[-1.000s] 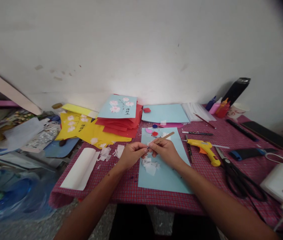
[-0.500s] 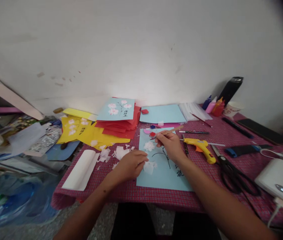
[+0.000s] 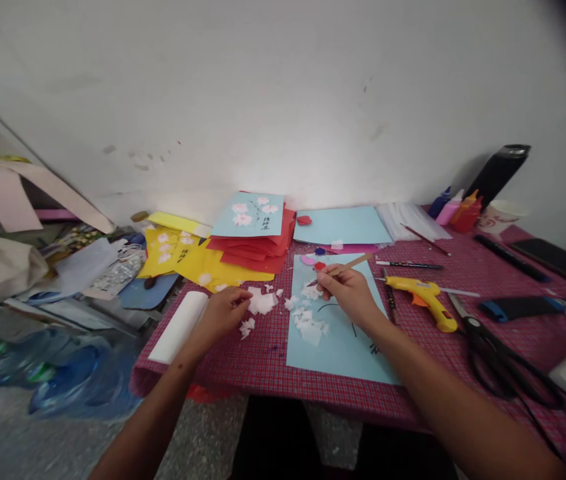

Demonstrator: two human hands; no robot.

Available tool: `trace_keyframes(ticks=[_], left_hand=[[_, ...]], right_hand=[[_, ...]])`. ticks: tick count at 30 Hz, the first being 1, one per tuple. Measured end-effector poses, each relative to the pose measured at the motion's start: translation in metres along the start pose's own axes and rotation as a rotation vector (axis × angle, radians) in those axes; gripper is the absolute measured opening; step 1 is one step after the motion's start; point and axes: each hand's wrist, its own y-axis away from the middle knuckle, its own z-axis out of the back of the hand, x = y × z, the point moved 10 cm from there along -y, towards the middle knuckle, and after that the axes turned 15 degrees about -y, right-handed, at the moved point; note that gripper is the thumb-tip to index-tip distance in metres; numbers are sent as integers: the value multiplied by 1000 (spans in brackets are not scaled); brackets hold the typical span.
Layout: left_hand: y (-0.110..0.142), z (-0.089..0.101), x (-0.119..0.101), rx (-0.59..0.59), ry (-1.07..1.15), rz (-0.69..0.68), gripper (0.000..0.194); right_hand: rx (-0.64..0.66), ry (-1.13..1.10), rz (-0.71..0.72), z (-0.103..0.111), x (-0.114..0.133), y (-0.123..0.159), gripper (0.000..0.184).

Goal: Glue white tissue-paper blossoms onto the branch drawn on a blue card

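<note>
A light blue card [image 3: 343, 340] lies on the red checked tablecloth [image 3: 257, 353] in front of me, with white tissue scraps [image 3: 307, 320] glued on it and black brush lines. My right hand [image 3: 347, 290] is closed on a thin wooden brush [image 3: 347, 267], whose tip points at small red and pink paint blobs [image 3: 319, 265] at the card's top edge. My left hand [image 3: 225, 313] rests left of the card, fingers curled at a pile of loose white tissue pieces [image 3: 261, 303].
A white paper roll [image 3: 177, 327] lies at the left edge. Red, yellow and blue cards [image 3: 253, 233] are stacked at the back. A yellow glue gun [image 3: 423, 297], black scissors [image 3: 503, 363], pens and paint bottles [image 3: 455, 210] lie to the right.
My hands have parted. The left hand moved left off the card to the loose tissue pile. The right hand with the brush went up to the card's top edge. The view shifted left.
</note>
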Motion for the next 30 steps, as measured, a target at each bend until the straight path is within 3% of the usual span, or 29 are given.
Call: trace_keyframes(ticks=[5,8,13,23,30], left_hand=[[-14,-26,-35,89,-93,-189,13],[-18,-36,-39,130,-162,-230,9],[-20,-35,-39,155,-194,-242,18],[-24,-29,-24,129,-102,-55,22],[-22,-11,-11,80,146,153,27]], right_hand=[[-4,11,-1,2,-2,-2,28],[9,24,-2,1,-2,-2,27],[18,34,-15,-2,-1,0,27],[42,57,-10,-3,-4,0,28],[26,65,-19,-5,2,3,38]])
